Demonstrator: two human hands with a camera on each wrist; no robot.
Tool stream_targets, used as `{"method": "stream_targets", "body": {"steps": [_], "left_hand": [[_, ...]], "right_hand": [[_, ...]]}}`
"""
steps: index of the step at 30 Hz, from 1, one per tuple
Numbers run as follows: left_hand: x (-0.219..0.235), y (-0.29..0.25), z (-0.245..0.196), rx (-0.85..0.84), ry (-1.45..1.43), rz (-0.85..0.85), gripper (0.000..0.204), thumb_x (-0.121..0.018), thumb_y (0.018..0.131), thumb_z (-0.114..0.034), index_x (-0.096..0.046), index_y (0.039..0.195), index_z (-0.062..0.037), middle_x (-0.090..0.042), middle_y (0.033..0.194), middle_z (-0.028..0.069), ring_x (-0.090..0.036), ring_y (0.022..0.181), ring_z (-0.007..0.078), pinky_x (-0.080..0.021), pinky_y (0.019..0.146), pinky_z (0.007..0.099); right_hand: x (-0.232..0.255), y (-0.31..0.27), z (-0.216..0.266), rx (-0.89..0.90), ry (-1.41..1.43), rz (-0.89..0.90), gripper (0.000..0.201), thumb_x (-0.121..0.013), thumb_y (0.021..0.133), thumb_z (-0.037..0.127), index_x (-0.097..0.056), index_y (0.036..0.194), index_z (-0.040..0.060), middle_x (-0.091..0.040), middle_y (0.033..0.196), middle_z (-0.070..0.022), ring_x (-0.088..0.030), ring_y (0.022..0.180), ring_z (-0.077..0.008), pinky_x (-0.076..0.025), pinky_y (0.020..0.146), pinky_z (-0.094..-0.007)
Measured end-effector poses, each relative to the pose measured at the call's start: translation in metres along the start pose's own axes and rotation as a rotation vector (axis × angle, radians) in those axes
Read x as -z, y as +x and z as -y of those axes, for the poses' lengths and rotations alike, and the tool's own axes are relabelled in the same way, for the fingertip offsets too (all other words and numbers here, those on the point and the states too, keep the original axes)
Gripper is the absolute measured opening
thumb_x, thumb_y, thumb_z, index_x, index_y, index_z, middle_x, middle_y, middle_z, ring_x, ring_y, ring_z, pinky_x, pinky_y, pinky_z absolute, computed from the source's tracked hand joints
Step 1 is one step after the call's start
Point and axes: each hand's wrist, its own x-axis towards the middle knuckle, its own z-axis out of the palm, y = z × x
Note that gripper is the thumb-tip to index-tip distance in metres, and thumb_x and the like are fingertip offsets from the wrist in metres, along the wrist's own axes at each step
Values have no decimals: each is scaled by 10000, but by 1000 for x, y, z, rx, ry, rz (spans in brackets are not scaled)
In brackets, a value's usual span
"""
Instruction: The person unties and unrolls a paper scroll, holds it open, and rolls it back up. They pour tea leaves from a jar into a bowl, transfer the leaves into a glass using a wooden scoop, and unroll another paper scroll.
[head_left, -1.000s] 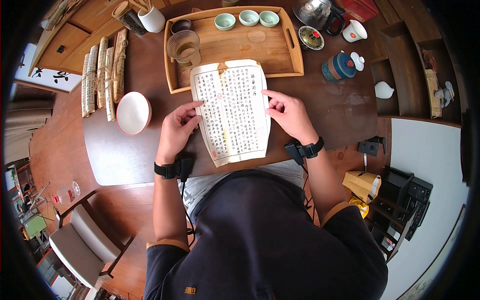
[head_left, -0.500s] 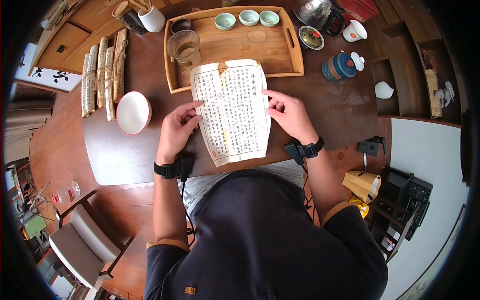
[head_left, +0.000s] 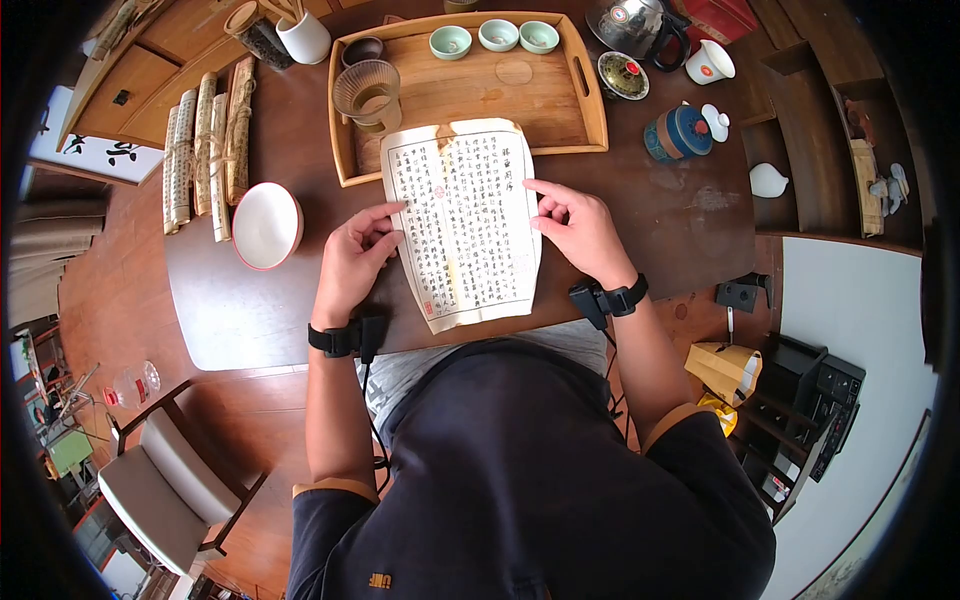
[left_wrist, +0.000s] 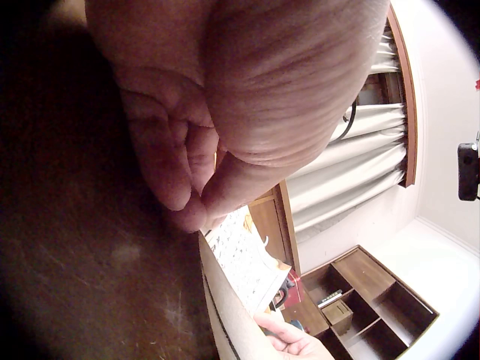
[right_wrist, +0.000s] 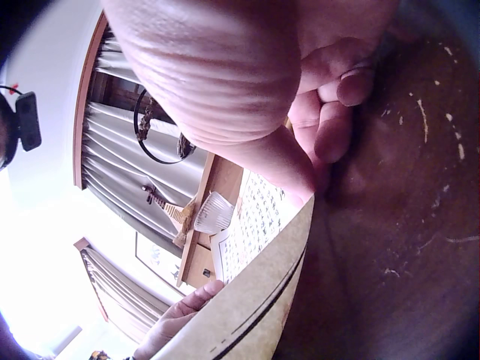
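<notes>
Calligraphy sheet (head_left: 470, 225) is in front of the person, over the near side of the dark table (head_left: 680, 245). Seen from the head camera, its far end covers a bit of the wooden tray (head_left: 480, 110).

> One hand on it or both?

Both. Left hand (head_left: 353, 262) has the left edge pinched between thumb and forefinger, other fingers kinda curled in. Right hand (head_left: 586, 238) does the same on the right edge. Neither's spread wide, fingertips are basically together on the paper.

> Lying flat?

Nope, it curves between the hands, you can see it in the right wrist view. Can't tell if any of it touches the wood tho.

> What's around it?

Glass pitcher (head_left: 366, 92) just past the sheet's top left, three pale green cups (head_left: 497, 37) along the tray's far side. White bowl (head_left: 267, 228) with a red rim sits left of the left hand, tied scrolls (head_left: 238, 130) behind it. Blue jar (head_left: 680, 133) is right of the tray.
</notes>
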Motion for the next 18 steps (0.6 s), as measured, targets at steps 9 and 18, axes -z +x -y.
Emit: {"method": "stream_targets", "body": {"steps": [9,18], "left_hand": [[1,0,0,4,9,0,349,-646,959,-25,-650,1308,-39,-682,922,-43,-557,755,20,-442,638,176],[1,0,0,17,6,-1,350,-645,961,-27,-649,1311,-42,-680,914,-40,-569,768,21,-449,635,180]], "right_hand": [[0,0,-1,4,-3,0,447,-738,823,32,-703,1263,105,-704,794,-30,-593,618,-110,-509,620,-281],[1,0,2,1,-23,4,454,-738,820,35,-701,1266,106,-696,785,-27,-593,620,-112,-506,621,-283]]}}
